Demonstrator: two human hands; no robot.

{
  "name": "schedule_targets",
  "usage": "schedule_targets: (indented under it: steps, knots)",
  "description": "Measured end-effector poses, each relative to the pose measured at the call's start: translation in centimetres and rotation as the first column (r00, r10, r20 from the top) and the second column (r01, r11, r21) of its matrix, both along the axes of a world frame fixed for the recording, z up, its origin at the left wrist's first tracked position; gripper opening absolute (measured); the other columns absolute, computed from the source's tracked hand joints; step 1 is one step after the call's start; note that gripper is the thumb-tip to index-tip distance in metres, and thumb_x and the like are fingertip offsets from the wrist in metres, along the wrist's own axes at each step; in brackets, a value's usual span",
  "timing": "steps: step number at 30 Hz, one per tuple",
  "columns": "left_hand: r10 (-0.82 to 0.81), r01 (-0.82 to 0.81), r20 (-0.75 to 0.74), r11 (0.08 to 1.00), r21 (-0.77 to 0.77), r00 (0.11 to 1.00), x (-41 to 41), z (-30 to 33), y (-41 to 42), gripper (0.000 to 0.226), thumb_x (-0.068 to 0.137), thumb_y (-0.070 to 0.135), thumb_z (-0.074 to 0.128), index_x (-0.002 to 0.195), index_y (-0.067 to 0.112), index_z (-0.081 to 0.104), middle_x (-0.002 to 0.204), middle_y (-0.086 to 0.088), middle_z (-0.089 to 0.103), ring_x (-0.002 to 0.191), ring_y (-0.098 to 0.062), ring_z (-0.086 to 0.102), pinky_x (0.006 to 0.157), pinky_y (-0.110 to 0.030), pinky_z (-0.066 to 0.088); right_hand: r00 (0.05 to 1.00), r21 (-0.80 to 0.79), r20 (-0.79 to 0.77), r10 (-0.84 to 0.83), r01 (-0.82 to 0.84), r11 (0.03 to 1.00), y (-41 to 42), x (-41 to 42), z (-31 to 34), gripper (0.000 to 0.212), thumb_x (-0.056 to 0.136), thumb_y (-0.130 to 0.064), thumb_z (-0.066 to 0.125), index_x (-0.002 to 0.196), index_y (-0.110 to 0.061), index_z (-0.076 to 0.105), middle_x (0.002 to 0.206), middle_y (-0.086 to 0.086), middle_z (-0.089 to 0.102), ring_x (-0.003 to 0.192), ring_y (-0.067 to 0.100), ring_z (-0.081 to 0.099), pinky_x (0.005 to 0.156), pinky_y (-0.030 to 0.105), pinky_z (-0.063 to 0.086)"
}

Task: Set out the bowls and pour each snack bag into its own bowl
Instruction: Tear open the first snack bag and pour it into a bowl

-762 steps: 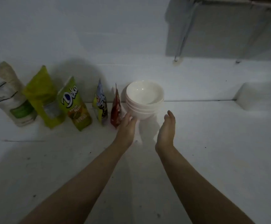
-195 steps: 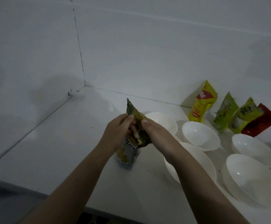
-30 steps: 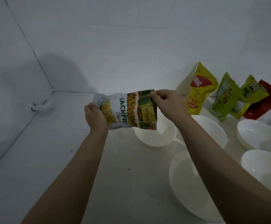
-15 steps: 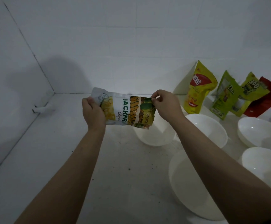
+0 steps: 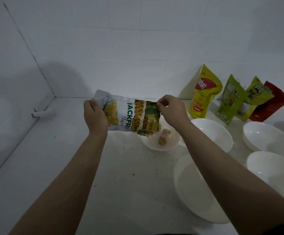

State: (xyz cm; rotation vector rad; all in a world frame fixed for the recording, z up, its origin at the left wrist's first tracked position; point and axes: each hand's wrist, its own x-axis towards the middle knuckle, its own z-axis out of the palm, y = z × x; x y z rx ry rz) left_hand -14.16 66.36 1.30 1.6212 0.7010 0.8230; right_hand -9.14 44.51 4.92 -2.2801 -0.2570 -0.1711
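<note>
At the far left of the frame a white tiled wall (image 5: 10,68) meets the white counter (image 5: 70,167) in a corner. Just left of centre, the left hand (image 5: 95,116) grips the bottom end of the jackfruit chips bag (image 5: 129,114), fingers curled round its left edge. The bag lies sideways in the air between both hands — its base at the left, its mouth at the right and tipped slightly downward. The right hand (image 5: 170,109), just right of centre, pinches the bag's upper right corner at the mouth. Directly below that mouth stands a small white bowl (image 5: 161,141), with a few pale chips (image 5: 164,138) in it. To the right, four more white bowls sit on the counter — one behind the right forearm (image 5: 216,131), one in the lower right under the arm (image 5: 192,187), and two near the right edge (image 5: 266,139) (image 5: 273,168). Leaning on the back wall in the upper right are a yellow bag (image 5: 204,92), a green bag (image 5: 231,100), a second green bag (image 5: 256,92) and a red bag (image 5: 273,102), close together in a row.
</note>
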Motion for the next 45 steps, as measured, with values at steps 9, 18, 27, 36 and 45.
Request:
schedule_targets:
  steps: [9,18,27,36,45]
  knots:
    - [0.014,-0.014,0.018,1.0,-0.028,1.0,-0.3,0.4,0.7,0.028,0.104,0.033,0.029,0.092,0.013,0.045,0.079,0.007,0.047,0.081,-0.016,0.048,0.077,-0.038,0.046,0.996,-0.041,-0.017,0.086,-0.086,0.995,0.0,0.0,0.7,0.009,0.093,-0.016,0.06,0.087,-0.016,0.067,0.086,0.002,0.069,0.077,0.018,0.062,0.063,0.024,0.045]
    - [-0.003,0.005,0.053,0.999,-0.044,0.999,-0.5,0.6,0.6,0.028,0.105,0.031,0.03,0.085,0.017,0.044,0.077,0.007,0.045,0.072,-0.009,0.044,0.075,-0.033,0.042,0.996,-0.05,0.044,0.074,-0.072,0.996,0.4,0.0,0.7,0.008,0.096,-0.014,0.056,0.094,-0.014,0.065,0.087,-0.003,0.061,0.082,0.017,0.059,0.067,0.028,0.048]
    - [-0.012,0.016,0.06,0.997,-0.073,0.998,-0.5,1.0,0.6,0.029,0.105,0.03,0.029,0.084,0.015,0.043,0.077,0.007,0.043,0.068,-0.004,0.041,0.069,-0.027,0.039,0.995,-0.04,0.051,0.081,-0.079,0.996,0.5,0.1,1.0,0.009,0.096,-0.015,0.056,0.089,-0.018,0.06,0.086,-0.004,0.061,0.081,0.017,0.06,0.064,0.023,0.043]
    - [0.013,-0.008,0.048,0.995,-0.104,0.999,-0.8,0.7,1.5,0.033,0.105,0.032,0.03,0.074,0.026,0.039,0.077,0.007,0.043,0.072,-0.01,0.042,0.072,-0.031,0.039,0.992,-0.007,0.058,0.112,-0.112,0.994,1.1,0.0,1.2,0.009,0.097,-0.016,0.057,0.089,-0.017,0.061,0.085,-0.006,0.06,0.081,0.02,0.062,0.066,0.024,0.047]
    - [0.005,0.007,0.095,0.992,-0.13,0.995,-1.0,1.7,1.4,0.033,0.105,0.033,0.03,0.074,0.025,0.038,0.077,0.007,0.043,0.071,-0.008,0.043,0.071,-0.031,0.041,0.985,0.005,0.117,0.126,-0.128,0.992,0.8,-0.3,2.1,0.01,0.096,-0.016,0.057,0.087,-0.015,0.061,0.081,-0.008,0.059,0.076,0.012,0.057,0.061,0.016,0.042]
